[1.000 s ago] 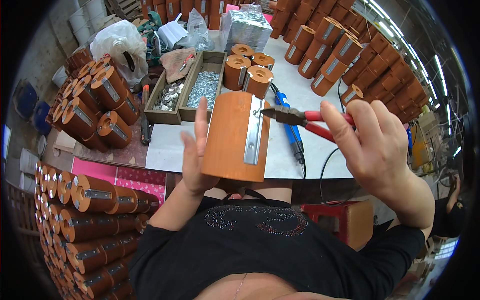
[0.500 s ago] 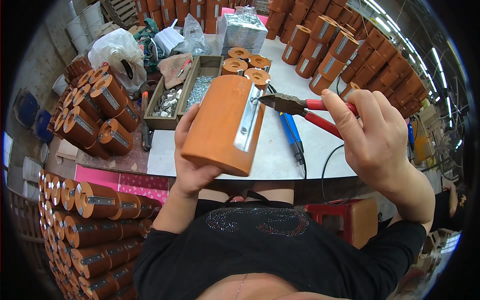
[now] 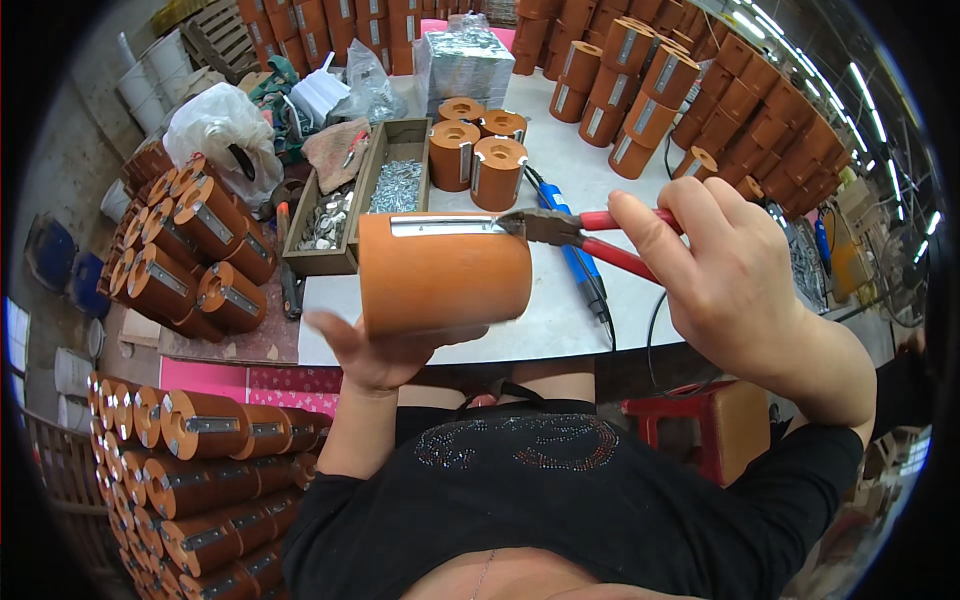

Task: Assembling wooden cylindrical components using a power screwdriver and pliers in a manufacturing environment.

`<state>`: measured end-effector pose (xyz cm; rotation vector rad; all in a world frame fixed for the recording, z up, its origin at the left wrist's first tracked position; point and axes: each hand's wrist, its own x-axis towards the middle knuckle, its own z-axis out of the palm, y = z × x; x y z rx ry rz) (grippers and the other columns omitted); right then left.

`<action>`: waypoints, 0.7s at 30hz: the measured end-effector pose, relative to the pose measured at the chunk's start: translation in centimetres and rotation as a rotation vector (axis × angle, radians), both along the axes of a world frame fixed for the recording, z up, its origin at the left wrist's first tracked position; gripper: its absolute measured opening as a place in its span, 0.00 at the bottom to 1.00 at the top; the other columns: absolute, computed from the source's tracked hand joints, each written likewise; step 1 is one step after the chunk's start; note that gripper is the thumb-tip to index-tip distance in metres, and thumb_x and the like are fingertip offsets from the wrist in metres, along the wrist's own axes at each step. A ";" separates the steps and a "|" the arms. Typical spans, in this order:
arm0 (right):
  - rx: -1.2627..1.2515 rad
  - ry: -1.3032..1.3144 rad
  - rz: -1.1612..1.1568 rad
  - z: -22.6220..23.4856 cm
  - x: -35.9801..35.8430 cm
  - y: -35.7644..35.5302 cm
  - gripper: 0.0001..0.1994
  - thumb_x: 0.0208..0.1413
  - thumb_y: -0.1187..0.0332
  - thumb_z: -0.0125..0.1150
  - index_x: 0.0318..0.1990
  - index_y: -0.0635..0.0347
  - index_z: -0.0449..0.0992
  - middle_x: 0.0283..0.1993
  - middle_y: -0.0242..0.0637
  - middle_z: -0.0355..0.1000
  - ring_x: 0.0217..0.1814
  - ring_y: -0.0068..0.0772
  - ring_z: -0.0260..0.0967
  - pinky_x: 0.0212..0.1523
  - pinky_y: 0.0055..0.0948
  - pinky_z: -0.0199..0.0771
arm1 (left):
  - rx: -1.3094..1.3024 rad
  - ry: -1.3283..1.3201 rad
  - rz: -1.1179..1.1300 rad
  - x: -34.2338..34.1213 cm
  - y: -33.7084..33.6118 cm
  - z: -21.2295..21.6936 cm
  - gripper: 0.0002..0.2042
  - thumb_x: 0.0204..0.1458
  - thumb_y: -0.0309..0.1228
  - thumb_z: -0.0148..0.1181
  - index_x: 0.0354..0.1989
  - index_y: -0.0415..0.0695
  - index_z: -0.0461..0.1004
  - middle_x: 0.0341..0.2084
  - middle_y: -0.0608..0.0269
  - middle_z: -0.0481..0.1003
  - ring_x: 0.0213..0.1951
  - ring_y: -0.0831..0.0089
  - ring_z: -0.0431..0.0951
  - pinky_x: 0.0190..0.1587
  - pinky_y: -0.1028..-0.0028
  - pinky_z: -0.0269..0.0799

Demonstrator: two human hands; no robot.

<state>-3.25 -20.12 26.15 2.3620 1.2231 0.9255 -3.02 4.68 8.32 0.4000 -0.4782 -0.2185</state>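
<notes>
An orange-brown cylinder (image 3: pixel 445 278) lies on its side above the table's front edge, borne from below by my left hand (image 3: pixel 385 355). The thumb stands out at the cylinder's left end; most of the other fingers are hidden beneath it. A shiny metal strip (image 3: pixel 440 226) is set along the cylinder's upper side. My right hand (image 3: pixel 725 255) is closed around the red handles of a pair of cutting pliers (image 3: pixel 560 228). Their jaws are at the strip's right end; whether they grip a screw there is too small to tell.
Behind the cylinder stand two wooden trays, one of screws (image 3: pixel 398 187), one of small metal pieces (image 3: pixel 325 220). A blue electric screwdriver (image 3: pixel 580 262) with a cord lies to the right. Several similar cylinders (image 3: pixel 498 172) stand beyond; stacks (image 3: pixel 205 425) rise at left and far right.
The cylinder has turned from tilted upright to lying level, its metal strip now facing up. My left hand has shifted underneath it. The pliers have moved slightly down and left with the strip's end.
</notes>
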 end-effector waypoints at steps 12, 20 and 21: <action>-0.042 -0.238 0.179 -0.9 0.7 -0.2 0.24 0.32 0.71 0.62 0.45 0.59 0.75 0.28 0.33 0.61 0.22 0.24 0.55 0.17 0.21 0.53 | -0.181 0.001 -0.232 1.2 -0.4 0.2 0.45 0.41 0.73 0.37 0.64 0.54 0.49 0.58 0.49 0.57 0.56 0.44 0.62 0.46 0.32 0.62; 0.053 -0.326 0.273 -2.6 1.5 -0.4 0.20 0.37 0.68 0.61 0.44 0.51 0.77 0.27 0.27 0.59 0.21 0.23 0.52 0.18 0.20 0.50 | -0.482 0.355 -0.553 0.9 -1.0 -2.1 0.42 0.45 0.70 0.35 0.60 0.49 0.55 0.51 0.41 0.64 0.45 0.39 0.71 0.29 0.45 0.75; 0.052 -0.295 0.235 -2.8 1.4 -0.4 0.20 0.36 0.69 0.61 0.44 0.51 0.77 0.27 0.28 0.60 0.21 0.23 0.53 0.17 0.20 0.50 | -0.447 0.219 -0.619 1.7 -1.2 -2.6 0.43 0.45 0.71 0.35 0.60 0.49 0.55 0.51 0.41 0.64 0.45 0.39 0.71 0.29 0.44 0.75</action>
